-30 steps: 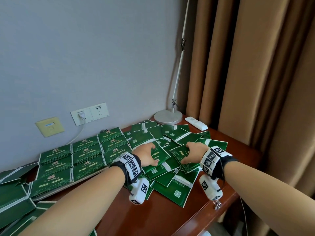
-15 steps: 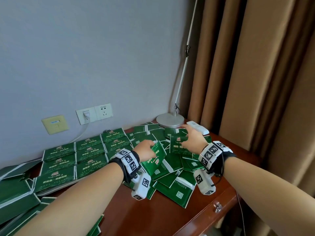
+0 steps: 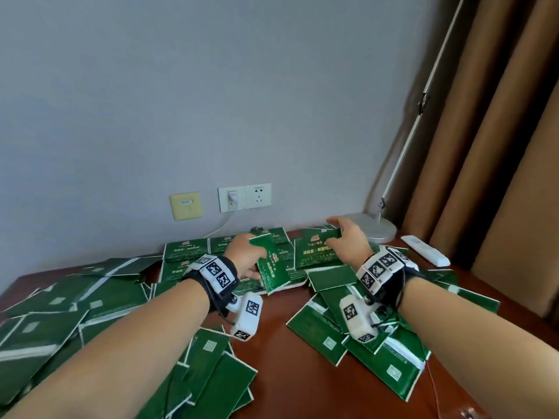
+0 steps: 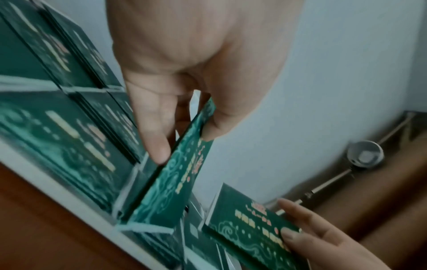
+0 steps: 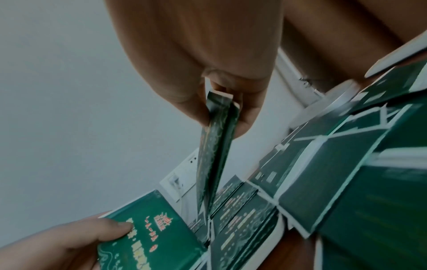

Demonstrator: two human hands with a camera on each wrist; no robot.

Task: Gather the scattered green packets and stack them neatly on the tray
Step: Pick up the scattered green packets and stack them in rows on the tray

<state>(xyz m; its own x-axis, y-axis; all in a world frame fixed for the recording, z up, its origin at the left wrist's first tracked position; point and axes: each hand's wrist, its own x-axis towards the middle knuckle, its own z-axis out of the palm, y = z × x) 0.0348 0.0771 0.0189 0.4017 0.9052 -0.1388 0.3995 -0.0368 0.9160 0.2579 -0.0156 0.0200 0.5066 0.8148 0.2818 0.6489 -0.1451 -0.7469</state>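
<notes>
My left hand [image 3: 246, 258] and right hand [image 3: 351, 240] each pinch a green packet [image 3: 272, 267] above the tray [image 3: 295, 284] at 12 o'clock, and thin grips could let one slip, skewing stacks.

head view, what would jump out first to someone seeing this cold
Green packets swamp the brown table, in loose heaps at left and right, with neat rows on the tray by the wall. At centre the left hand holds a tilted packet while the right hand grips another packet beside it, both above the tray.
</notes>
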